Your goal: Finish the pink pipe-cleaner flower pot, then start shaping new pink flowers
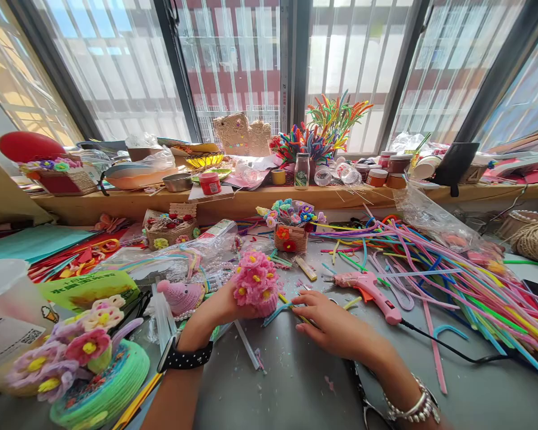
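Observation:
My left hand point(226, 304) is wrapped round a small pot of fuzzy pink pipe-cleaner flowers point(256, 280) with yellow centres; most of its fingers are hidden behind the pot. Just to the right, my right hand point(325, 319) reaches over the table palm down, its fingers stretched out. Near its fingertips lie a blue pipe-cleaner piece point(275, 313) and a yellow one; whether the fingers touch them I cannot tell. A pink hot glue gun point(372, 292) rests to the right of that hand. Black-handled scissors point(361, 388) lie partly under the right forearm.
Loose pipe cleaners point(457, 275) cover the right side. A flower-filled basket point(291, 239) stands at the back. On the left are a green pot with purple flowers point(101, 382), a crocheted pink figure point(183, 297) and a plastic cup point(9, 322). Jars crowd the sill point(251, 196).

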Tool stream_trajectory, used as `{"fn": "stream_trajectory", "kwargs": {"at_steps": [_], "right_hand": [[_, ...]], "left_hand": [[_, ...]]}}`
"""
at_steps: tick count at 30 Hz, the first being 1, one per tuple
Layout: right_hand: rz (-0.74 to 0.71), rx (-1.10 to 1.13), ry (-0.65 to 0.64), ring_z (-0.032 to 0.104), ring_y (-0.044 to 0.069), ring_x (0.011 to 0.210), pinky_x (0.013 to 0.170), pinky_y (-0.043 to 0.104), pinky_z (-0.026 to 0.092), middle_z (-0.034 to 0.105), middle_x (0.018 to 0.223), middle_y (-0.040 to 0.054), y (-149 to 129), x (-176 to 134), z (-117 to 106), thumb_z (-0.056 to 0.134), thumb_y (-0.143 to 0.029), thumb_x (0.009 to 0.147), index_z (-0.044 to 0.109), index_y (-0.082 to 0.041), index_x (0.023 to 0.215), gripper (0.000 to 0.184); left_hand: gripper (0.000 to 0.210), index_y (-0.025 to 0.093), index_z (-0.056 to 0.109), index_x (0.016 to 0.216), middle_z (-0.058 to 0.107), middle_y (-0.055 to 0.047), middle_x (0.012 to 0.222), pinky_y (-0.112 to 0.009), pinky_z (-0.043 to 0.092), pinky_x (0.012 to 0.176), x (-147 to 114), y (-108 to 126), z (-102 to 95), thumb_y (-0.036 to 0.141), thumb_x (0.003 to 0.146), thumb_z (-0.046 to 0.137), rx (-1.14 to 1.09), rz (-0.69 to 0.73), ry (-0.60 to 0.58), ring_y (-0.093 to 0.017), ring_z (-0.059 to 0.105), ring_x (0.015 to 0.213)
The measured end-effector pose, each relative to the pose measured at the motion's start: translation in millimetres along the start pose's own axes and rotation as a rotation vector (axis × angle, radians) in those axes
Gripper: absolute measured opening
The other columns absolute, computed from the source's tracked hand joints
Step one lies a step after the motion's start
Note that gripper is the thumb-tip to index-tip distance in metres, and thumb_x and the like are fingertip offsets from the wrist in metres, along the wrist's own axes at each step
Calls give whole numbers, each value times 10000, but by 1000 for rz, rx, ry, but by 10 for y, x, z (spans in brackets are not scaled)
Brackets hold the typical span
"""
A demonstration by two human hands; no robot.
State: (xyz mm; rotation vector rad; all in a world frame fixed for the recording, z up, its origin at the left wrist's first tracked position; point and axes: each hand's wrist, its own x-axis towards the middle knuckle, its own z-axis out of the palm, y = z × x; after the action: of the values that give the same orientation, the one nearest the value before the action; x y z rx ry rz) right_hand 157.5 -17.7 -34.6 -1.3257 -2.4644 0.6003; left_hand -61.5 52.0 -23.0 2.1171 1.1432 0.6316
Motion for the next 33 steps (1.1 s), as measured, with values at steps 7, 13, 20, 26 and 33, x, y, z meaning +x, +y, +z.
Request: {"fn": "stream_trajectory", "kwargs": {"at_steps": [7,13,20,26,33], "right_hand": [[17,2,-7,415,266,1184,1001,398,329,503,1255,162,4,1,18,454,-240,832,621,-87,1062,323],[20,5,-21,418,267,1182,1000,399,332,518,1237,164,0,-7,29,433,-240,840,617,-83,1079,340],[9,-3,-21,417,267,1178,995,405,335,507,1245,162,15,11,53,401,-200,849,616,-85,1074,332],[-3,-7,-5,432,249,1158,989,378,341,536,1207,141,-4,5,51,394,-191,851,627,-110,1045,314],[13,4,20,484,214,1083,942,336,380,556,1144,124,7,6,77,354,-165,862,626,-127,997,306]], "left_hand": [[469,153,596,981,656,-60,1017,-343,447,851,37,11,1,280,539,687,-66,-122,-115,-244,568,939],[467,165,569,1083,602,-47,1168,-329,412,916,100,-17,28,218,621,604,-161,-104,-221,-225,538,1056],[794,199,392,1279,454,-77,1339,-375,309,1017,75,73,-18,297,562,718,-153,-82,-165,-264,421,1201],[950,172,146,1377,189,-159,1459,-435,273,1036,25,272,-50,443,631,668,-153,94,191,-283,248,1311],[409,243,392,1276,396,-61,1362,-365,259,1058,50,441,162,275,869,411,214,451,407,-187,334,1265]]}}
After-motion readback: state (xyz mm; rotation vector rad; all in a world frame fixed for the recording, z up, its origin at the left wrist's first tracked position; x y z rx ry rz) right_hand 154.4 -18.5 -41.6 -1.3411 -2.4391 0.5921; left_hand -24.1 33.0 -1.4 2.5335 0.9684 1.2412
